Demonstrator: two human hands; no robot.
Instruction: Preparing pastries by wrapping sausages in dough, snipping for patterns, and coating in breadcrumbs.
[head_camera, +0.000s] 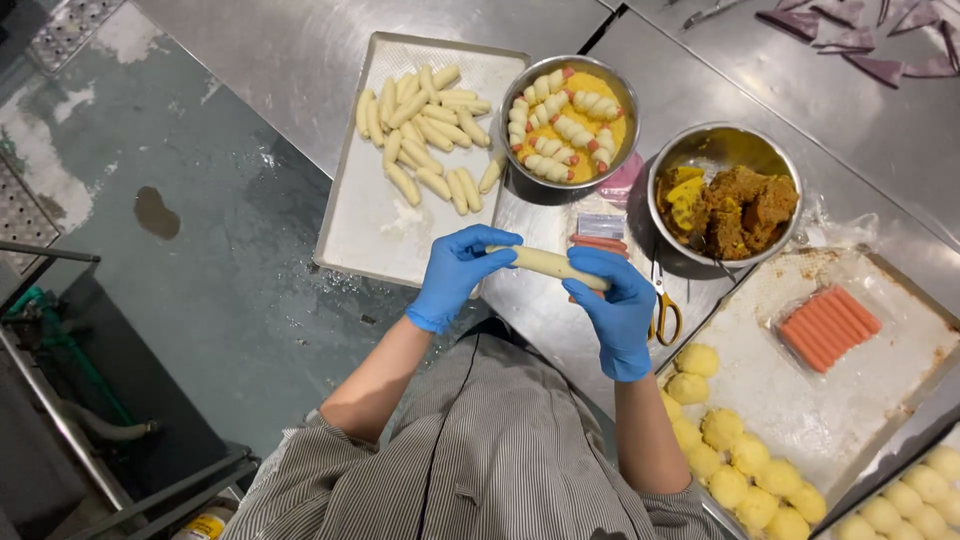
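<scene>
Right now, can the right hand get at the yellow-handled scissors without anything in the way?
Probably yes. The scissors lie on the steel table just beside the right hand, with nothing over them. But that hand and the left hand both hold the dough roll, so it must let go first.

A stainless steel counter (300, 60) runs across the far side and down the right, its brushed top made of panels with dark seams between them, catching soft overhead light. To the left the floor (200, 280) is a worn grey-green, scuffed pale in patches, with one dark stain (156, 212) on it. A perforated metal grate (68, 28) sits at the far left corner, another at the left edge. Near left stands a metal frame (60, 400) with a green pipe (50, 335) and a grey hose (105, 428) beneath it.
</scene>
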